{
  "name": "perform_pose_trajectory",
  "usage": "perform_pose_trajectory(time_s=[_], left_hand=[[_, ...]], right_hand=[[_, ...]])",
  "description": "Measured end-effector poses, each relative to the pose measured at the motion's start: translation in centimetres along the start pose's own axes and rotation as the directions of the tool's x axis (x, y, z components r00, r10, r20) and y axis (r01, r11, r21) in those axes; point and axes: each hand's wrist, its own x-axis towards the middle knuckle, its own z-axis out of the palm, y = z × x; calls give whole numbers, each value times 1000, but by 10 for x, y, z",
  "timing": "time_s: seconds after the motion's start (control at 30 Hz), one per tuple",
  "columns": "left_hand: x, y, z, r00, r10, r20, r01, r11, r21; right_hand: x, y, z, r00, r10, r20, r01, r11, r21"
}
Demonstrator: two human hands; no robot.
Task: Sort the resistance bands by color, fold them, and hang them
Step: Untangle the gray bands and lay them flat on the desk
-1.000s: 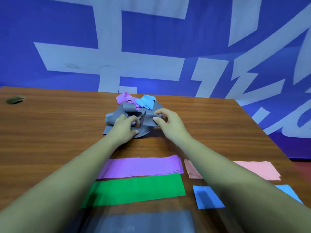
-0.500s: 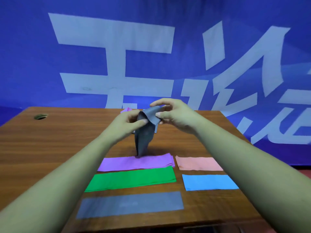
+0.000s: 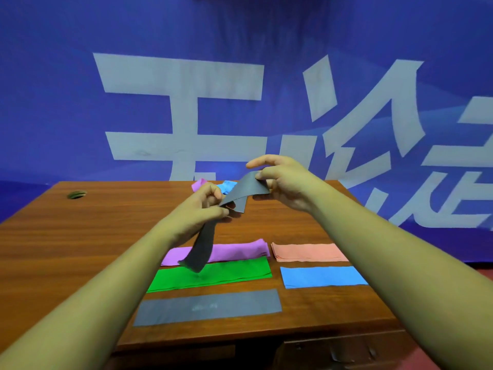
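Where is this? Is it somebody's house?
Probably not a house, more likely an office or event room. A wooden desk with a cable hole stands before a huge blue banner with white lettering.

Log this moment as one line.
left hand: pinches lifted grey band | right hand: pinches its upper end | table: purple band, green band, pink band, blue band, flat grey band

Three flat bands [image 3: 226, 276] lie one behind another at the worktop's [image 3: 80, 249] front, with two more bands [image 3: 322, 276] to their right. A small heap [image 3: 228, 186] sits at the back, and the left hand [image 3: 197, 212] and right hand [image 3: 288, 180] hold one band [image 3: 248, 189] up in between.
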Motion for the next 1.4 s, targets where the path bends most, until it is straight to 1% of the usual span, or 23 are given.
perform_pose_trajectory(time_s=[0.07,0.17,0.23,0.3,0.37,0.47,0.53,0.6,0.67,0.8,0.87,0.93,1.0,1.07,1.13,1.17,1.23,1.3,1.33,1.4], left_hand=[[-3,-1,1,1000,-11,4,11,996,92],[-11,-6,-3,993,-97,65,78,965,249],[-18,-10,-8,987,-145,73,102,905,413],[-28,-10,-12,984,-172,51,121,848,516],[-37,-8,-13,981,-191,37,139,820,555],[-52,-7,-15,970,-239,52,172,817,551],[-63,-12,-23,957,-287,36,218,798,561],[-78,-19,-34,938,-347,3,295,801,520],[-92,-26,-44,931,-364,-31,339,830,443],[-115,-36,-57,907,-411,-94,422,882,209],[-122,-44,-61,895,-408,-181,427,900,83],[-128,-50,-60,867,-394,-305,401,915,-44],[-134,-54,-57,817,-391,-423,389,916,-95],[-139,-61,-54,783,-386,-488,401,913,-78],[-145,-69,-52,765,-367,-529,428,904,-9],[-148,-73,-51,761,-349,-547,446,893,51],[-152,-79,-53,773,-269,-574,483,837,258],[-156,-84,-56,802,-172,-572,503,711,492],[-158,-86,-56,809,-141,-570,513,643,569],[-163,-91,-54,817,-127,-563,530,551,645]], right_hand=[[-4,0,1,1000,-7,-16,7,1000,9],[-11,1,1,997,-35,-62,35,999,6],[-16,3,0,994,-44,-99,43,999,-10],[-21,6,-2,990,-46,-132,47,999,6],[-25,12,-2,983,-46,-177,52,998,32],[-31,24,-3,969,-42,-244,50,998,26],[-33,33,-3,954,-41,-298,61,997,57],[-34,43,-6,935,-20,-353,59,993,99],[-38,55,-8,927,9,-375,27,996,90],[-49,87,-10,908,59,-415,-42,998,51],[-51,106,-10,896,85,-436,-66,996,58],[-52,126,-10,889,110,-444,-101,994,44],[-54,143,-6,894,97,-437,-120,992,-26],[-59,157,-2,907,44,-419,-121,980,-157],[-64,167,3,910,-16,-414,-121,945,-302],[-68,172,5,912,-47,-408,-121,919,-375],[-75,183,8,916,-100,-390,-127,847,-516],[-79,196,11,915,-139,-378,-131,784,-607],[-82,201,12,917,-147,-370,-133,763,-632],[-85,210,16,920,-148,-362,-141,737,-661]])
